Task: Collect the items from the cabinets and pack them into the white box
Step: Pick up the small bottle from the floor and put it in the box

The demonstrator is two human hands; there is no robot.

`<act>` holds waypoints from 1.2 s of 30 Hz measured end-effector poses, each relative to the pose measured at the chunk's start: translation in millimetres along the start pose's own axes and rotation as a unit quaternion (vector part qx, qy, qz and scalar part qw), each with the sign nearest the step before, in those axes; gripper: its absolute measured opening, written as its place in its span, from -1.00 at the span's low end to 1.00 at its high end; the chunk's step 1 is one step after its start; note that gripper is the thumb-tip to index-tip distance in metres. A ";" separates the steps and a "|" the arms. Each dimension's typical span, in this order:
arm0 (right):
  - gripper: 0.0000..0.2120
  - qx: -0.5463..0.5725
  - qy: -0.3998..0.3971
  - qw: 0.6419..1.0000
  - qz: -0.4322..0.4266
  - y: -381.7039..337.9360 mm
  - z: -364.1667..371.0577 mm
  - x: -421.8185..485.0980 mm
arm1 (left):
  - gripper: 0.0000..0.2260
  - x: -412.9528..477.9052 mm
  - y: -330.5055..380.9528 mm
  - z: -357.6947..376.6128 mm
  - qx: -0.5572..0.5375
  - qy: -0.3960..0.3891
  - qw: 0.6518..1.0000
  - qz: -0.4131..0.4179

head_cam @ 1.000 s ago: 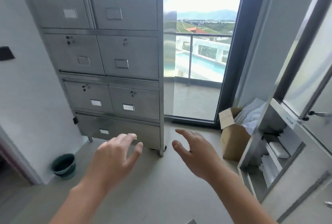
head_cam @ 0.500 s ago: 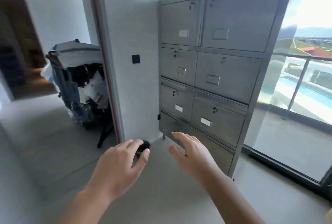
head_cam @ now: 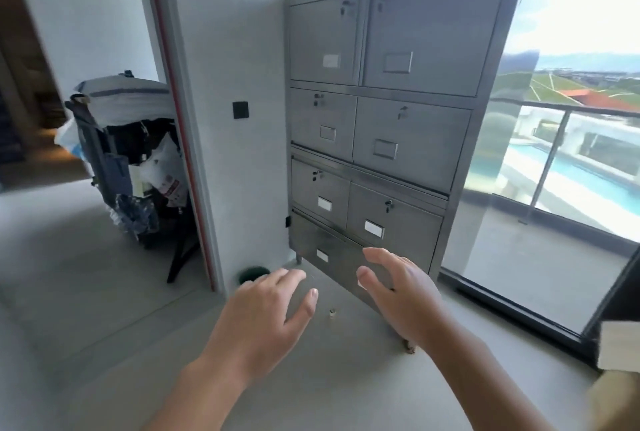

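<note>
A steel cabinet point(head_cam: 412, 140) with several shut drawers stands against the white wall, between a doorway and a glass balcony door. Both my hands float in front of its lowest drawer, holding nothing. My left hand point(head_cam: 266, 313) has relaxed fingers spread, palm down. My right hand point(head_cam: 398, 288) is also empty, fingers straight and pointing left toward the cabinet's bottom corner. The white box is not in view. At the right edge sits a corner of a cardboard box point(head_cam: 616, 347).
A loaded cart point(head_cam: 128, 160) with bags stands in the doorway at left. A dark green bin point(head_cam: 254, 274) sits on the floor by the wall. A small object point(head_cam: 332, 312) lies on the grey floor between my hands. The glass door point(head_cam: 554, 167) fills the right.
The view has swung left then settled: the open cabinet and cardboard box on the right left the frame, and the doorway with the cart came in. Both hands stay empty and apart.
</note>
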State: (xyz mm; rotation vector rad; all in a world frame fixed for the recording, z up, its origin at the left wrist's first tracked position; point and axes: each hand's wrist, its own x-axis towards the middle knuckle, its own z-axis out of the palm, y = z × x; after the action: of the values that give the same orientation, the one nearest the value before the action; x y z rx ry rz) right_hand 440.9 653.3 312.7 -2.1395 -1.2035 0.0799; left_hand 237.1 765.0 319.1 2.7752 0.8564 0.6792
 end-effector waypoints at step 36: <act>-0.53 0.031 -0.065 0.988 0.140 69.2 206.6 332.7 | -0.56 310.6 -240.6 155.0 -0.022 -0.126 0.992 0.006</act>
State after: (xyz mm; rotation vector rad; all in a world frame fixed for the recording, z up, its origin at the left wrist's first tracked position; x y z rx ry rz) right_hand 607.8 996.1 199.5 -2.2642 -0.9500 0.3804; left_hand 418.1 1136.6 231.9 2.7497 0.7635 0.3334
